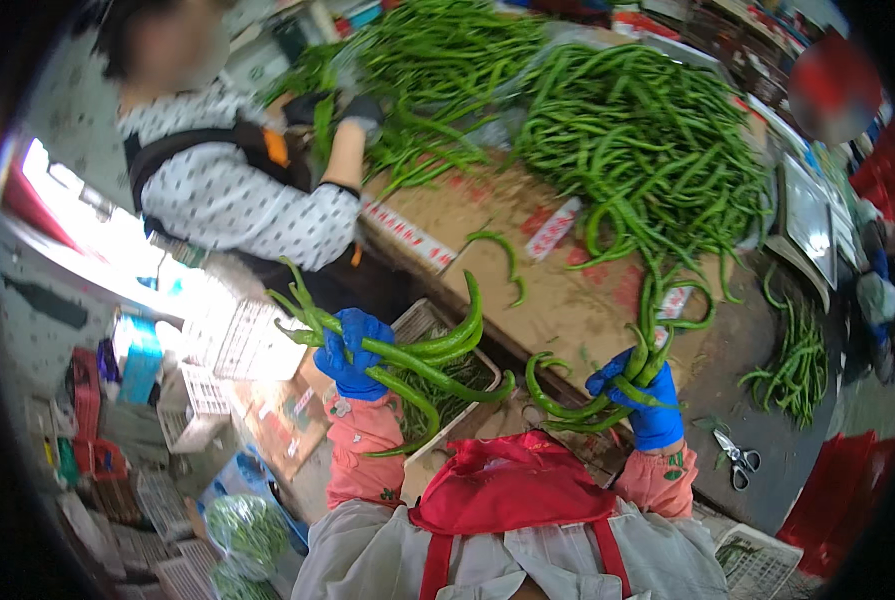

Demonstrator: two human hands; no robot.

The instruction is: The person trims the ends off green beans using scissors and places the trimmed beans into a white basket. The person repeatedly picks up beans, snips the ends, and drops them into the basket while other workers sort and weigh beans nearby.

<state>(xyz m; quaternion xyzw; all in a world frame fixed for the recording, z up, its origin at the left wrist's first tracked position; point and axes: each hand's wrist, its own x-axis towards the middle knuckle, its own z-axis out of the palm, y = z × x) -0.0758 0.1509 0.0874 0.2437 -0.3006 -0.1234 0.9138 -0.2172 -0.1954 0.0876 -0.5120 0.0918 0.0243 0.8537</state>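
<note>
My left hand point(354, 354), in a blue glove, is closed around a bunch of long green peppers point(417, 360) whose curved ends stick out on both sides. In my right hand point(642, 394), also blue-gloved, are several more green peppers point(567, 409); this hand is over the near edge of the cardboard-covered table point(567, 300). One curved pepper point(511, 259) lies alone on the cardboard. Beyond it rises a large heap of long green peppers point(642, 135). Below and between my hands, a plastic crate point(488, 360) partly hidden by the peppers holds thin green produce.
At the left a co-worker in a dotted top point(245, 195) handles peppers with dark gloves. Open scissors point(736, 457) lie at the right, below a small pepper pile point(796, 364). A metal-topped scale point(807, 217) stands at the right. Bagged greens point(245, 532) and crates fill the lower left.
</note>
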